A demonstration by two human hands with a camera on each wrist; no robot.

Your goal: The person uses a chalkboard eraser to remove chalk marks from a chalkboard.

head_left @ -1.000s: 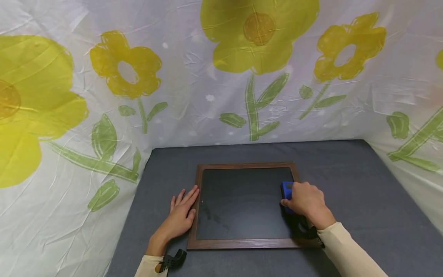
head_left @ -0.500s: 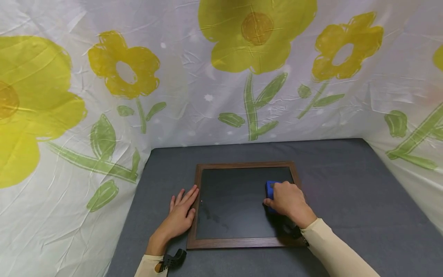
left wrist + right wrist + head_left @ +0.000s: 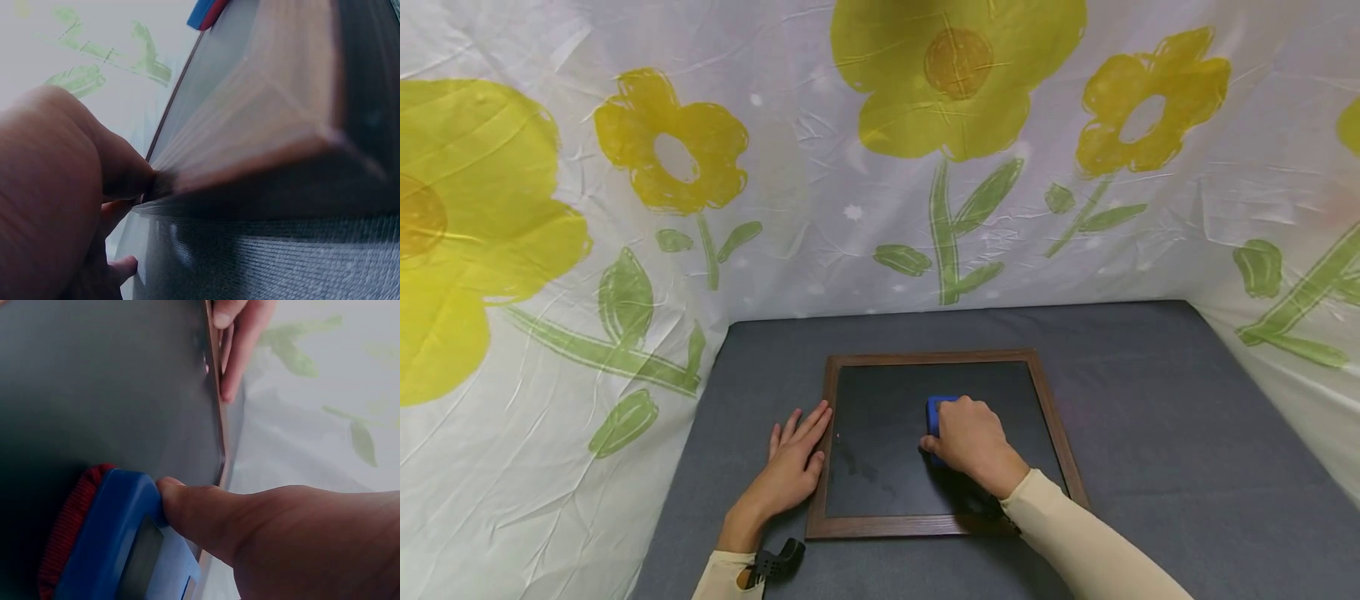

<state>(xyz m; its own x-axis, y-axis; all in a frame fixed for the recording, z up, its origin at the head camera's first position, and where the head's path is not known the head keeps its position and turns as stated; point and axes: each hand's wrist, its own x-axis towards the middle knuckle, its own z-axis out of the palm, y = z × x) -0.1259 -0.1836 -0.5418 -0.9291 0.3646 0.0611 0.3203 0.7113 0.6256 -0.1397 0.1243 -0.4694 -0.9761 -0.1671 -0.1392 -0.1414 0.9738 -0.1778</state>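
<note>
A blackboard (image 3: 887, 400) in a brown wooden frame (image 3: 917, 526) lies flat on the dark grey cloth. My right hand (image 3: 972, 437) grips a blue board eraser (image 3: 934, 414) and holds it against the middle of the board. In the right wrist view the eraser (image 3: 125, 531) shows a red ribbed pad, with the thumb on its blue side. At the board's left edge my left hand (image 3: 792, 471) lies with its fingers extended, fingertips and thumb touching the frame. Faint smudges show on the board's lower left.
A dark grey cloth (image 3: 1157, 433) covers the table all around the board. White hangings with yellow flowers (image 3: 958, 62) enclose the back and both sides. A black band with a curved piece (image 3: 778, 562) sits on the left wrist.
My right hand has slid the eraser leftward, from the board's right edge to its middle, baring the right side of the frame. The left hand stays in place.
</note>
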